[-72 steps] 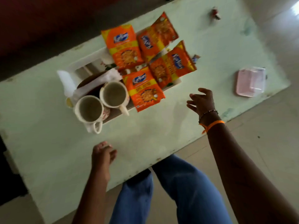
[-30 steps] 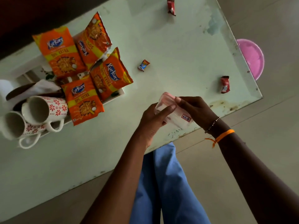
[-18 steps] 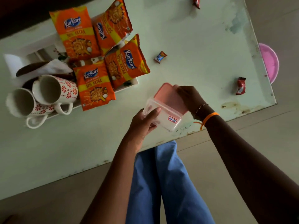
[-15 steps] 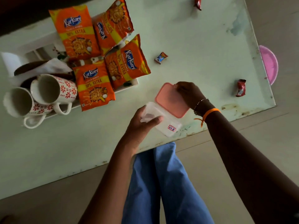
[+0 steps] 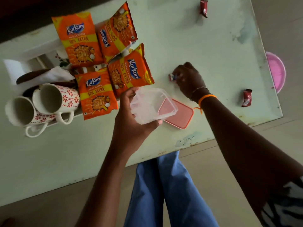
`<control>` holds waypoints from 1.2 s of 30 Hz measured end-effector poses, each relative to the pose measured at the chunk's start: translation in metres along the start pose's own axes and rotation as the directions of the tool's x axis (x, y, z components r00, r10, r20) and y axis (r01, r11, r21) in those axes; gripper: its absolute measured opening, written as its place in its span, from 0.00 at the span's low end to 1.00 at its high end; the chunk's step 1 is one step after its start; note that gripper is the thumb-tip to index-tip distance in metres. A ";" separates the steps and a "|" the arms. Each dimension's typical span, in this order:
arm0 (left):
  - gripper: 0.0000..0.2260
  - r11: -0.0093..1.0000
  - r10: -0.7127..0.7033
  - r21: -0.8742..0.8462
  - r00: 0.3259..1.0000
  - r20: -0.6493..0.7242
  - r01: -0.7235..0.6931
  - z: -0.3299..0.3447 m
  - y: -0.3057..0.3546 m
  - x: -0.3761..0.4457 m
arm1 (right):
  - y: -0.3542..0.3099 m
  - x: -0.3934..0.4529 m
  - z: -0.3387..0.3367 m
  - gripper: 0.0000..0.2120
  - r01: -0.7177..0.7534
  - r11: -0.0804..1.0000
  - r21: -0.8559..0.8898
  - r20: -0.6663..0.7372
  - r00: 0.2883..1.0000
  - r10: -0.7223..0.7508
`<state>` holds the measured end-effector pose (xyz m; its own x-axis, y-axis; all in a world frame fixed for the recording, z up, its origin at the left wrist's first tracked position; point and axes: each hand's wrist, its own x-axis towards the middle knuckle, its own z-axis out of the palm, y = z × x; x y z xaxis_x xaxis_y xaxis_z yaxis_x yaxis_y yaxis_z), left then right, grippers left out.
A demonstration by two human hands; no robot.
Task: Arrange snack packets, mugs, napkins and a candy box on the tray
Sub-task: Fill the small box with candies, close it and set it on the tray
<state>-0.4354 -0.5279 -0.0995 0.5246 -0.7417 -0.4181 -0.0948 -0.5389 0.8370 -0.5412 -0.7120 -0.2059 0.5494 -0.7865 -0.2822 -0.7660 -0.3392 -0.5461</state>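
Note:
My left hand [image 5: 131,112] holds the clear plastic candy box [image 5: 151,104], open and without its lid, above the pale green table [image 5: 98,145]. Its pink lid [image 5: 180,114] lies flat on the table just right of the box. My right hand [image 5: 189,78] is farther back, fingers pinched on a small wrapped candy [image 5: 171,77] on the table. The white tray [image 5: 41,52] at the left carries several orange snack packets [image 5: 96,94], two red-flowered mugs [image 5: 55,99] and white napkins [image 5: 52,76].
Two red wrapped candies lie on the table, one at the right edge [image 5: 246,97] and one at the far end [image 5: 203,7]. A pink stool [image 5: 277,71] stands past the table's right edge. My blue-trousered legs [image 5: 164,190] are below the near edge.
The lid has come off the box and now lies on the table. My right hand moved away from it to the small candy. My left hand keeps the open box.

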 end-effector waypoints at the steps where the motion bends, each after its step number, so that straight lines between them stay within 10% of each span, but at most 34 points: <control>1: 0.37 0.999 0.026 0.035 0.999 -0.031 -0.024 0.004 0.006 0.002 | 0.004 -0.002 -0.006 0.08 -0.052 0.990 0.131 -0.056 0.997 0.060; 6: 0.38 0.976 0.113 0.197 0.991 -0.074 -0.097 0.028 0.026 0.016 | -0.004 -0.028 -0.057 0.07 0.038 0.897 0.441 -0.350 0.927 0.133; 11: 0.37 0.978 0.130 0.170 0.991 -0.037 -0.122 0.050 0.042 0.037 | -0.018 -0.052 -0.082 0.13 0.287 0.944 0.161 -0.104 0.956 -0.273; 16: 0.39 0.978 0.147 0.152 0.989 -0.019 -0.142 0.058 0.048 0.055 | 0.002 0.013 -0.092 0.13 0.083 0.971 0.222 -0.231 0.973 -0.030; 23: 0.37 0.979 0.141 0.158 0.988 -0.055 -0.131 0.059 0.046 0.063 | 0.028 0.123 -0.072 0.31 0.000 0.987 -0.158 0.109 0.994 0.017; 30: 0.40 0.978 0.104 0.187 0.994 -0.028 -0.097 0.067 0.038 0.057 | 0.046 0.078 -0.061 0.11 -0.033 0.957 -0.289 -0.114 0.993 -0.001; 36: 0.37 0.973 0.140 0.185 0.990 0.006 -0.139 0.075 0.028 0.056 | 0.039 -0.003 -0.084 0.06 -0.154 0.935 0.318 -0.450 0.844 0.292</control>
<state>-0.4722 -0.6144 -0.1254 0.5012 -0.8122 -0.2985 -0.3214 -0.4950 0.8073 -0.6010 -0.7658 -0.1604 0.0896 -0.9951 -0.0429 -0.6951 -0.0316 -0.7182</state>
